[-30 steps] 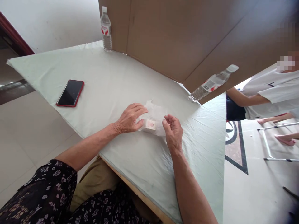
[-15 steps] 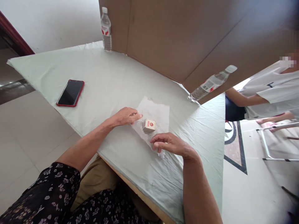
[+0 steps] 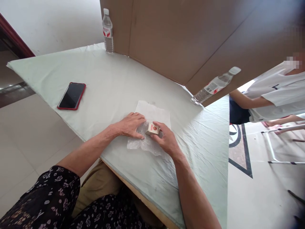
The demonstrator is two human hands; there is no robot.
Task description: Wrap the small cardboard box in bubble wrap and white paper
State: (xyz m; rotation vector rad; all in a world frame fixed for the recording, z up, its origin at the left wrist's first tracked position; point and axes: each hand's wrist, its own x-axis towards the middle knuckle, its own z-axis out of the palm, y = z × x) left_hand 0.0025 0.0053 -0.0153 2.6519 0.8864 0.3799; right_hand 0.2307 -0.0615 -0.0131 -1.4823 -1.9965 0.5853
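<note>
A small cream box (image 3: 152, 128) with a red mark and a round picture on its top sits on a thin, crinkled whitish sheet that looks like bubble wrap (image 3: 156, 112). My right hand (image 3: 166, 140) holds the box from its right side, thumb at the near edge and fingers at the far edge. To the left, my left hand (image 3: 132, 125) lies palm down over the sheet's left part, its fingers spread and its thumb pointing toward the box. Nothing shows in its grasp.
A phone (image 3: 71, 96) in a red case lies at the left on the pale green tablecloth (image 3: 100, 86). One bottle (image 3: 108, 31) stands and another bottle (image 3: 215, 86) appears slanted by a tall brown cardboard panel (image 3: 166, 38). A person (image 3: 267, 95) sits at the right.
My right hand has moved up and in and taken hold of the box. My left hand has flattened onto the sheet, which has turned and shifted left.
</note>
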